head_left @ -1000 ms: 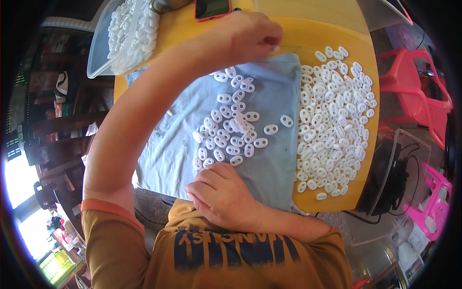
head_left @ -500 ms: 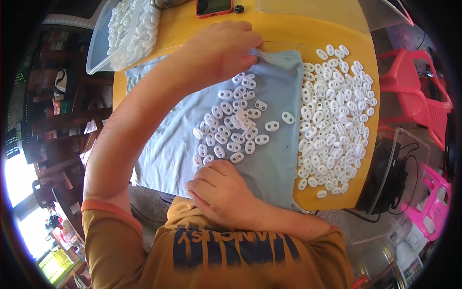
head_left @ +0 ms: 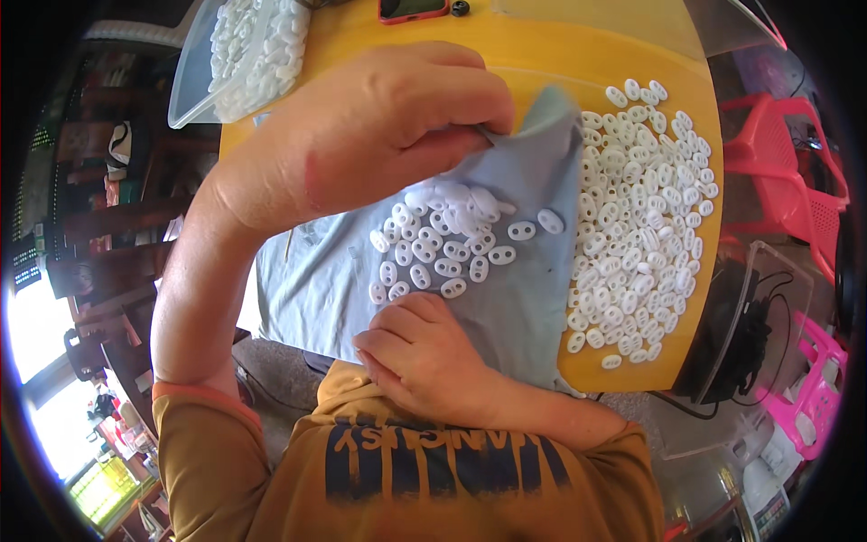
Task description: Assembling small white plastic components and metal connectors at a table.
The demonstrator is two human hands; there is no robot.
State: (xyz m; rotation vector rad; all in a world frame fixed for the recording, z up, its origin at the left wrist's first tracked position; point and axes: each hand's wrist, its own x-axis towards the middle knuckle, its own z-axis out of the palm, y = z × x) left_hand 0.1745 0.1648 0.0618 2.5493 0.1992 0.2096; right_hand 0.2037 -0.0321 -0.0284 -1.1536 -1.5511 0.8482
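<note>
- Cloth (head_left: 506, 307): grey-blue, spread on yellow table (head_left: 578, 63); its far edge is lifted toward the person.
- Left hand (head_left: 397, 135): closed, pinching that far edge, judged so that the white pieces (head_left: 452, 244) slide together on the cloth.
- Right hand (head_left: 424, 352): fingers curled, pressing the near edge down, seemingly anchoring it.
- Loose pile (head_left: 641, 217) of the same pieces lies on the table, right of the cloth.
- Clear tray (head_left: 244, 54) of pieces sits beyond the cloth's left corner; phone (head_left: 413, 9) beyond its far edge.
- Versus a second ago: far edge lay flat at the table's back; now raised and nearer, pieces bunched closer.
</note>
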